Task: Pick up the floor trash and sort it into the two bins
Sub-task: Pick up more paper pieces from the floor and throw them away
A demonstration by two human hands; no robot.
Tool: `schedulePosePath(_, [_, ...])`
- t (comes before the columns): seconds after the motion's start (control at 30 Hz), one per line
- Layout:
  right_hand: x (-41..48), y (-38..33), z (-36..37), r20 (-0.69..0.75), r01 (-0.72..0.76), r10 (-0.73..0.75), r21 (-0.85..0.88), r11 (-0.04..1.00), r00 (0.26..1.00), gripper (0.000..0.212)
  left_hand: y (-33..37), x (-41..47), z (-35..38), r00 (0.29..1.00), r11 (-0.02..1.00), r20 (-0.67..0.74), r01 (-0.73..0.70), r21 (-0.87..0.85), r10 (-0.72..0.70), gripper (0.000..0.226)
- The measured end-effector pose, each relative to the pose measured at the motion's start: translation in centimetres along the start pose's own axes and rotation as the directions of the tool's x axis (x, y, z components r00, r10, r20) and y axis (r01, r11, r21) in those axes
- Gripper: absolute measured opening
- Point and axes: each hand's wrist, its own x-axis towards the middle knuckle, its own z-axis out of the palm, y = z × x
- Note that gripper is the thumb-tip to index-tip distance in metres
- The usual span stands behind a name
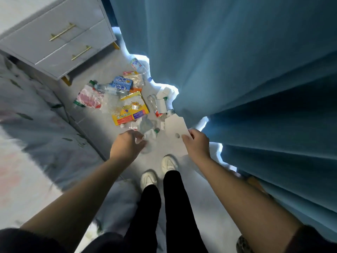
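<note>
Blue curtain (237, 61), white drawer cabinet (60, 39) with gold handles, floral bedding (36, 125)

Both forearms bare up to approx the elbow; dark, prob. black sleeves bunched there, showing at the near left and near right corners. Left hand (127, 145) and right hand (196, 143): no gloves, no rings or watch visible. Legs in plain black trousers (175, 207), slim cut, no markings, reaching down to the shoes. White sneakers (168, 163), low-cut w/ laces, a bit greyed; right shoe sits farther, left shoe nearer. Near right edge: a small patch of speckled dark/light fabric, too cropped to tell what it is.
</note>
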Motion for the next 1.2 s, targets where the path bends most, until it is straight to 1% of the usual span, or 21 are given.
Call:
schedulePosePath(0.07, [-2.7, 1.4, -1.5, -0.056, -0.027, 0.032, 0.078, 0.997, 0.998, 0.025, 1.0, -2.4, -0.1, 0.999, 0.999, 0.008, -0.041, 0.021, 0.041, 0.02])
schedulePosePath(0.13, [-5.0, 2.7, -2.8, -0.077, -0.058, 0.07, 0.148, 0.987, 0.995, 0.025, 1.8, -4.4, 0.0, 0.996, 0.995, 0.027, -0.092, 0.043, 0.091, 0.019])
schedulePosePath(0.23, [-8.3, 5.1, -5.4, -0.119, -0.077, 0.1, 0.179, 0.981, 0.988, 0.023, 3.8, -7.3, 1.0, 0.977, 0.975, 0.103, -0.198, 0.098, 0.188, 0.019])
schedulePosePath(0.33, [-11.0, 7.8, -8.1, -0.179, -0.092, 0.126, 0.189, 0.978, 0.976, 0.013, 6.8, -9.9, 2.7, 0.953, 0.941, 0.161, -0.286, 0.183, 0.258, 0.02])
schedulePosePath(0.43, [-13.3, 11.6, -10.4, -0.224, -0.122, 0.184, 0.267, 0.956, 0.957, 0.015, 10.1, -12.5, 5.4, 0.932, 0.912, 0.186, -0.349, 0.216, 0.312, 0.02])
schedulePosePath(0.5, [-14.9, 14.7, -11.9, -0.235, -0.141, 0.221, 0.316, 0.938, 0.947, 0.019, 12.3, -14.3, 7.8, 0.909, 0.883, 0.222, -0.402, 0.243, 0.352, 0.021])
schedulePosePath(0.6, [-17.3, 20.4, -14.2, -0.235, -0.177, 0.279, 0.378, 0.909, 0.931, 0.018, 15.5, -17.3, 12.5, 0.872, 0.83, 0.272, -0.478, 0.289, 0.407, 0.021])
schedulePosePath(0.73, [-21.5, 29.8, -17.9, -0.25, -0.224, 0.375, 0.474, 0.852, 0.893, 0.022, 19.7, -22.9, 20.3, 0.826, 0.765, 0.342, -0.552, 0.331, 0.448, 0.016])
schedulePosePath(0.8, [-24.7, 35.0, -20.1, -0.261, -0.248, 0.426, 0.516, 0.82, 0.866, 0.028, 21.8, -26.4, 24.7, 0.784, 0.727, 0.408, -0.604, 0.326, 0.469, 0.011])
schedulePosePath(0.87, [-28.2, 40.4, -22.5, -0.261, -0.272, 0.487, 0.572, 0.774, 0.834, 0.028, 23.9, -30.1, 29.3, 0.73, 0.683, 0.478, -0.66, 0.311, 0.488, 0.009])
schedulePosePath(0.97, [-33.4, 48.7, -24.7, -0.279, -0.321, 0.594, 0.633, 0.704, 0.754, 0.026, 27.1, -35.8, 36.1, 0.656, 0.638, 0.566, -0.72, 0.271, 0.5, 0.014])
schedulePosePath(1.03, [-36.4, 53.9, -25.2, -0.303, -0.337, 0.672, 0.684, 0.647, 0.676, 0.023, 29.0, -39.3, 40.6, 0.598, 0.602, 0.628, -0.76, 0.245, 0.499, 0.015])
schedulePosePath(1.13, [-40.3, 60.0, -25.2, -0.304, -0.369, 0.771, 0.741, 0.561, 0.56, 0.034, 31.3, -43.5, 46.9, 0.519, 0.531, 0.702, -0.814, 0.234, 0.488, 0.017])
schedulePosePath(1.2, [-42.3, 63.7, -24.7, -0.284, -0.364, 0.817, 0.787, 0.498, 0.502, 0.034, 32.0, -45.5, 51.0, 0.481, 0.502, 0.747, -0.834, 0.228, 0.46, 0.018])
